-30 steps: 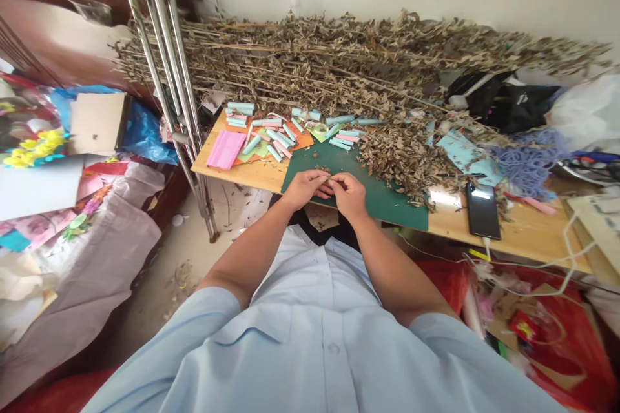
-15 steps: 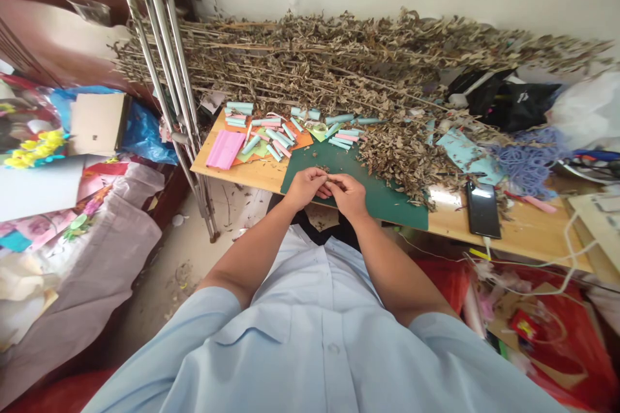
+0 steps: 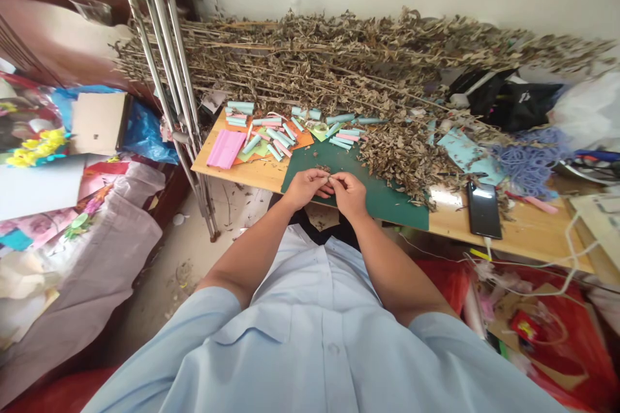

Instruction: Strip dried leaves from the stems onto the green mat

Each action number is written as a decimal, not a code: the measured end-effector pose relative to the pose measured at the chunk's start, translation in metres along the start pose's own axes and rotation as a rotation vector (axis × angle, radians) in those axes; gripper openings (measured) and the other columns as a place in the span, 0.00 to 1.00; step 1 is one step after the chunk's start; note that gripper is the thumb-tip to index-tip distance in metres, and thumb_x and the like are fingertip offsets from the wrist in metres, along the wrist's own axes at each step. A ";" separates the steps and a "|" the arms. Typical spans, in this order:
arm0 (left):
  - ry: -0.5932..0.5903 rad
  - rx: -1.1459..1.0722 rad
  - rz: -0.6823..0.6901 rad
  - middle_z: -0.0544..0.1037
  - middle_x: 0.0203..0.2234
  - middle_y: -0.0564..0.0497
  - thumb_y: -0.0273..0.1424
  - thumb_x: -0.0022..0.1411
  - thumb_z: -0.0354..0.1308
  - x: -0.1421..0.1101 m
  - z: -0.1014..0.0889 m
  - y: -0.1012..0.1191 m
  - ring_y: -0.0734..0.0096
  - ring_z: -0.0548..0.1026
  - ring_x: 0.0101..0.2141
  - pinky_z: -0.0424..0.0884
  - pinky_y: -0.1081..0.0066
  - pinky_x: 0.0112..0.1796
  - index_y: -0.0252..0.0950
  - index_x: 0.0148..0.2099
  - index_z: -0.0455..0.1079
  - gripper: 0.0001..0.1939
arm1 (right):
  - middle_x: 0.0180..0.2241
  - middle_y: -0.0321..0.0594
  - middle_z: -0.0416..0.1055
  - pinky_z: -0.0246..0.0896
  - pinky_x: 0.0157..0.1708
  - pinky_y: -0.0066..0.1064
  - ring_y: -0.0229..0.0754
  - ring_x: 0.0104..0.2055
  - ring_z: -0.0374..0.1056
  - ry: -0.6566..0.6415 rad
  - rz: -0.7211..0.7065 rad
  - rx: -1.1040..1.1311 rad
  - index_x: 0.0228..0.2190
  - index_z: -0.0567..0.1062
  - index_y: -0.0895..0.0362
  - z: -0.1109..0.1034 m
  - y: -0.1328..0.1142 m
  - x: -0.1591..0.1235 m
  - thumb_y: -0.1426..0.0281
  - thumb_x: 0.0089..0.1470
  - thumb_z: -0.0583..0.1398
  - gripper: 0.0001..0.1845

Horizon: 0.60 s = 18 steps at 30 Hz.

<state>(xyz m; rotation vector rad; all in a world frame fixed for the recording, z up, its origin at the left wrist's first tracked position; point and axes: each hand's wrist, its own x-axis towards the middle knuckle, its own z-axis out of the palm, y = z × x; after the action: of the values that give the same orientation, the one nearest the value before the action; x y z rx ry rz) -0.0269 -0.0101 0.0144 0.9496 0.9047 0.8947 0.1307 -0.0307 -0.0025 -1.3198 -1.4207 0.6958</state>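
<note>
My left hand [image 3: 305, 188] and my right hand [image 3: 349, 195] meet at the front edge of the green cutting mat [image 3: 382, 205]. The fingertips of both pinch a small greyish-brown bit that looks like dried leaf [image 3: 329, 179]; most of it is hidden by the fingers. A little loose leaf crumb lies on the mat just beyond my left hand. To the right of my hands, a heap of dried leaves [image 3: 404, 158] covers part of the mat. Past the mat, on the left, lie several blue and pink paper rolls [image 3: 281, 137].
Long dried leafy stalks [image 3: 310, 58] stretch along the wall. Metal crutches [image 3: 172, 71] lean at the table's left. A pink folded sheet [image 3: 225, 149] sits on the left of the table [image 3: 261, 174]. On the right are a phone [image 3: 484, 210] with a cable and purple cord [image 3: 527, 158].
My fingertips have shifted slightly around the small bit between them. Both hands stay in the same place, and the things on the table have not moved.
</note>
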 end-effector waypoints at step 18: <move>0.110 0.009 0.059 0.79 0.24 0.49 0.37 0.55 0.70 0.001 0.002 -0.003 0.71 0.79 0.25 0.79 0.70 0.31 0.29 0.40 0.73 0.17 | 0.39 0.40 0.79 0.73 0.47 0.41 0.45 0.42 0.75 -0.033 -0.085 0.031 0.34 0.82 0.51 -0.004 -0.005 -0.002 0.64 0.58 0.63 0.07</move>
<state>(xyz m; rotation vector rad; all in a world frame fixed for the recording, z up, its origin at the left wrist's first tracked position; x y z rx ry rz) -0.0237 -0.0107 0.0125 0.9459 0.9787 1.0018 0.1325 -0.0343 0.0031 -1.2215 -1.4781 0.6826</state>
